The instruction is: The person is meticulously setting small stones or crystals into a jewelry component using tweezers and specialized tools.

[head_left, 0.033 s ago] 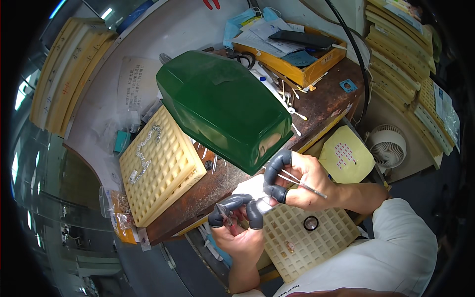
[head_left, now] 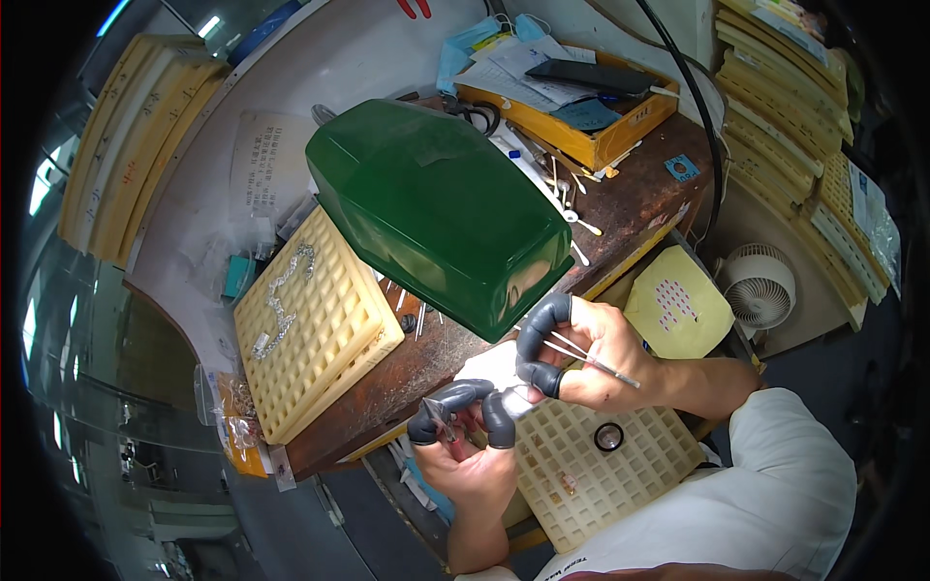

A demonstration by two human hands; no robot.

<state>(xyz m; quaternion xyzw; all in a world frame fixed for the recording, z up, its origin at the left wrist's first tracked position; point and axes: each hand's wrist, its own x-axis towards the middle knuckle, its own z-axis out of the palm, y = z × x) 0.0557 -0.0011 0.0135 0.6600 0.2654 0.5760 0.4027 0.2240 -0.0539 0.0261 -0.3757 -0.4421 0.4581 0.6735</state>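
Observation:
Black finger cots cover fingertips on both my hands. My right hand point(head_left: 596, 353) is closed, with thin metal tweezers point(head_left: 605, 368) lying across it. Just left and nearer, my left hand point(head_left: 470, 455) is closed round a small metal tool with a red handle, apparently pliers point(head_left: 451, 438). Any tiny piece pinched at its fingertips is too small to make out. Both hands are close together in bright light by the near end of a green lamp shade point(head_left: 426, 203). Below them lies a cream grid tray point(head_left: 601, 484) holding a black-rimmed round loupe point(head_left: 608, 437) and small gold-coloured pieces.
At left, stacked cream grid trays point(head_left: 320, 358) carry a silvery chain point(head_left: 281, 315). Cotton swabs point(head_left: 586, 228) and a yellow box point(head_left: 620, 131) of papers with a phone stand on the worn bench. A yellow pad point(head_left: 678, 300) and white fan point(head_left: 758, 286) are at right.

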